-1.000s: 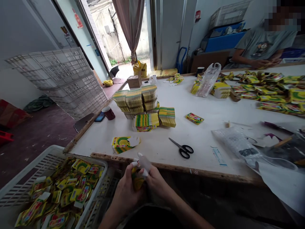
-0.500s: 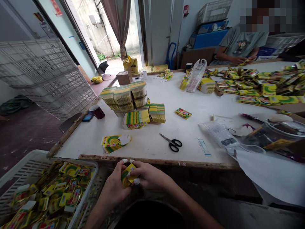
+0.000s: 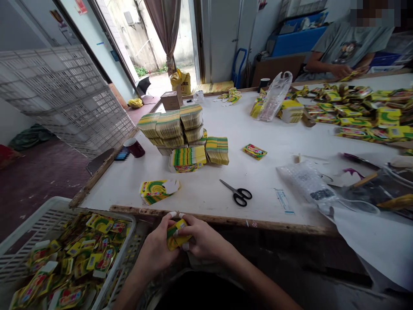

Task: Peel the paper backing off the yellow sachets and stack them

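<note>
Between my two hands, just below the table's front edge, is a small yellow and green printed box (image 3: 176, 240). My left hand (image 3: 160, 245) wraps its left side, and my right hand (image 3: 204, 237) grips it from the right. White coverings show on several fingertips. On the table in front lies a small pile of flat yellow cartons (image 3: 158, 190). Behind it stand stacked bundles of flat cartons (image 3: 169, 129). Black-handled scissors (image 3: 238, 194) and a single yellow box (image 3: 254, 151) lie to the right.
At lower left a white plastic basket (image 3: 129, 221) holds many yellow boxes. A dark mug (image 3: 134, 147) stands near the table's left edge. Bubble wrap (image 3: 303, 181) and a clear bag (image 3: 275, 97) lie rightward. Across the table a person (image 3: 348, 49) handles boxes beside a large heap (image 3: 361, 107).
The view has shifted, so the table's things sit slightly further right. Both hands keep hold of the small box, with little change in their grip.
</note>
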`<move>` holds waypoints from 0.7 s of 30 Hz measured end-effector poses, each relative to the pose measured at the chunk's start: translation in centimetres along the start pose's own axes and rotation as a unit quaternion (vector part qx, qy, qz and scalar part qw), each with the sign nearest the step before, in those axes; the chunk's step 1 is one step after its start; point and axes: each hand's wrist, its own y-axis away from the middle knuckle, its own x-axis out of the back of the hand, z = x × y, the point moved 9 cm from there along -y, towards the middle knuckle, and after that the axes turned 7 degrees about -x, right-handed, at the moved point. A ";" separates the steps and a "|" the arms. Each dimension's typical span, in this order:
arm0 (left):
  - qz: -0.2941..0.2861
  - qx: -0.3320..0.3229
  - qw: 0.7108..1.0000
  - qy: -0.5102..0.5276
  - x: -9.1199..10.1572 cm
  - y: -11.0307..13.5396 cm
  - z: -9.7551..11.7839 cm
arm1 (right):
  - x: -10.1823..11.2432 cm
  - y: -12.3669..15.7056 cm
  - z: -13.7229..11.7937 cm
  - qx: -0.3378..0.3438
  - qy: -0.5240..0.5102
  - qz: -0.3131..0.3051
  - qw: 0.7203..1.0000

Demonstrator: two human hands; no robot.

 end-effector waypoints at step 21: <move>-0.048 0.012 0.995 0.082 -1.0 0.7 0.1 | -0.3 0.8 0.5 -0.011 -0.049 -0.051 0.997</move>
